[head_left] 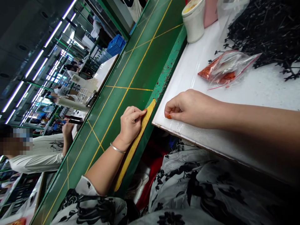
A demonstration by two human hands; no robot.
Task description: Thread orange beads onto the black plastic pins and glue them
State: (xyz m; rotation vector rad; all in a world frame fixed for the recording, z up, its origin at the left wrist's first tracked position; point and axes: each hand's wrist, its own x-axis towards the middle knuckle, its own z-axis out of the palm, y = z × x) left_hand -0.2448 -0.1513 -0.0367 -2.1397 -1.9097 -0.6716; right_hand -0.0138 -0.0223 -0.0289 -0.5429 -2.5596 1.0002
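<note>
My left hand, with a silver bangle at the wrist, rests at the edge of the green belt, beside a yellow strip. Its thumb and fingers are pressed together; anything between them is too small or hidden to make out. Over the near corner of a white board, my right hand is closed, fingers curled against the thumb. What it pinches, if anything, is hidden. Orange shows at both thumb tips. Beyond the right hand lies a clear zip bag with small orange pieces inside.
A large heap of black spiky plastic parts covers the board's far right. A white tub stands at its far edge. The green belt with yellow lines runs past on the left. Across it sits a co-worker; a blue crate is farther off.
</note>
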